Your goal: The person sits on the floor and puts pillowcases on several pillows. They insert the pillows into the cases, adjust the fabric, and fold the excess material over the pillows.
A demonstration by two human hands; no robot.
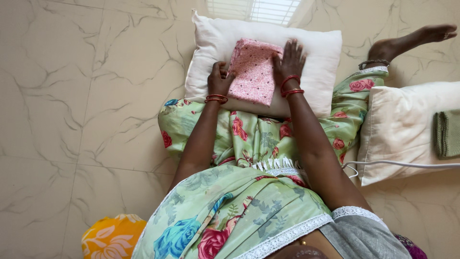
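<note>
My left hand pinched the pink cloth; my right hand pressed flat, fingers spread (it could slide off the pillow).

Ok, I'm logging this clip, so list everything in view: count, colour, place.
folded cloth: one, pink with small dots, on the middle pillow
middle pillow: one, cream, on the lap
second pillow: one, cream, on the floor at right
green cloth: one, folded, on the second pillow
white cord: one, across the second pillow
yellow cloth: one, orange-flowered, lower left
floor: pale marble tile
left hand: grips the folded cloth's left edge
right hand: flat on its right side
</note>
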